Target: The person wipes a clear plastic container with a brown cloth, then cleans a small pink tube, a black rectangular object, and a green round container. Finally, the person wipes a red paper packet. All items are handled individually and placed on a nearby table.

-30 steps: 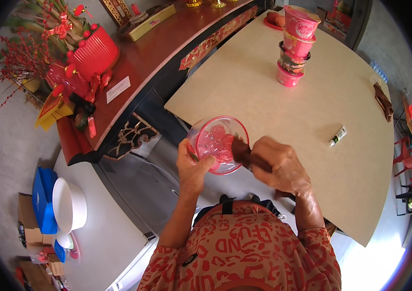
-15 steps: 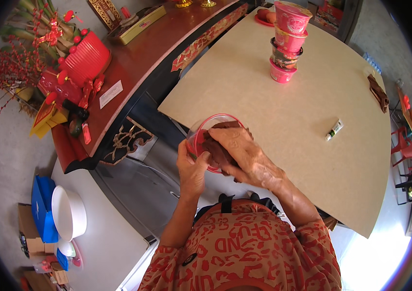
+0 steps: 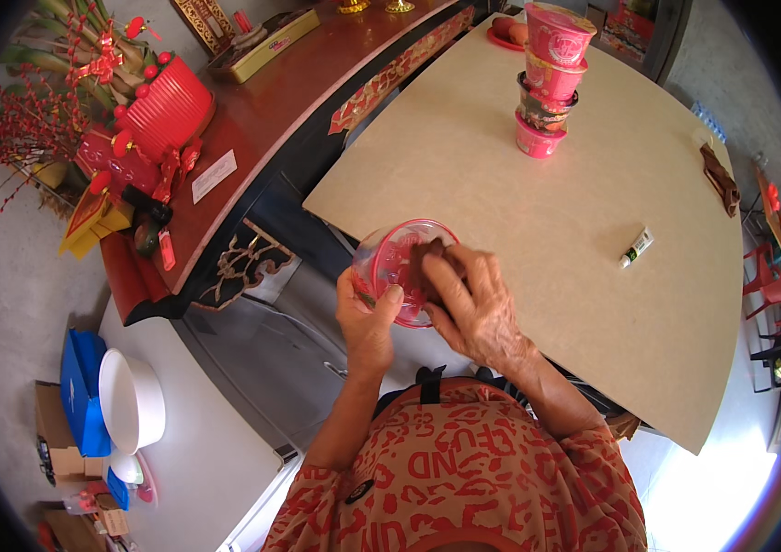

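Note:
A clear round plastic tub with a pink rim (image 3: 394, 250) is tilted in my left hand (image 3: 365, 324), its mouth toward me. My left fingers wrap round its outer side, with the thumb at the rim. Bunched in my right hand (image 3: 481, 308) is a brown cloth (image 3: 427, 267), pressed against the inside of the tub near its right edge. The right fingertips are partly hidden by the cloth and the tub. Both hands are above the gap at the near left edge of the beige table.
The beige table (image 3: 611, 304) carries a stack of pink tubs (image 3: 556, 83), a small white tube (image 3: 636, 247) and a folded brown cloth (image 3: 720, 179). A dark red altar table (image 3: 271, 101) stands left, with a red planter (image 3: 168, 106). Lower left is a white basin (image 3: 131, 402).
The brown cloth has gone from spread across the tub's mouth to bunched inside it. My right hand has shifted slightly right and down, uncovering the tub's inside.

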{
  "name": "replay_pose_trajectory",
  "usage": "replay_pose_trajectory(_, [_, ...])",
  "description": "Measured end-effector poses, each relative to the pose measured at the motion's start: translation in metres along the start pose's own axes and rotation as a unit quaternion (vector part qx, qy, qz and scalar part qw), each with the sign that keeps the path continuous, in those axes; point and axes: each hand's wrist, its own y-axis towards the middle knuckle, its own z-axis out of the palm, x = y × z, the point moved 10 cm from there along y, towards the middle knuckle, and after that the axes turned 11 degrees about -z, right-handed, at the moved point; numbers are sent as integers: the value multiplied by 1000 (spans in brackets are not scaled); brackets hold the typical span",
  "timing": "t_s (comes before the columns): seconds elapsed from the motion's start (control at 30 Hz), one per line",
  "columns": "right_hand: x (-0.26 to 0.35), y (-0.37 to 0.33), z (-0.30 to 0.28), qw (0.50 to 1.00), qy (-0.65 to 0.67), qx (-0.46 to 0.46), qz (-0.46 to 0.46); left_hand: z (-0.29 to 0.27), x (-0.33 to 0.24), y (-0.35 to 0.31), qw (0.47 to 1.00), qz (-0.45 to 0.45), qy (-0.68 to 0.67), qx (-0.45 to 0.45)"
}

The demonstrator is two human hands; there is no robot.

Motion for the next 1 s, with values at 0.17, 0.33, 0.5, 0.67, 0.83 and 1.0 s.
replay_pose_trajectory(0.17, [-3, -6, -3, 999, 24, 21, 3, 7, 9, 1, 999, 3, 15, 28])
replay_pose_trajectory(0.33, [-32, 14, -23, 991, 27, -112, 66, 19, 28, 4, 998, -58, 3, 22])
replay_pose_trajectory(0.5, [-25, 21, -21, 991, 126, -34, -10, 38, 33, 13, 993, -59, -22, 99])
replay_pose_trajectory(0.67, [-33, -1, -34, 978, 207, 5, -1, 61, 51, 14, 982, -63, 17, 179])
replay_pose_trajectory(0.83, [-65, -13, -62, 989, 33, -102, 100, 88, 75, 10, 977, -137, 3, 162])
replay_pose_trajectory(1.0, [-65, -12, -71, 994, 61, -76, 48, 109, 84, 9, 969, -141, 23, 202])
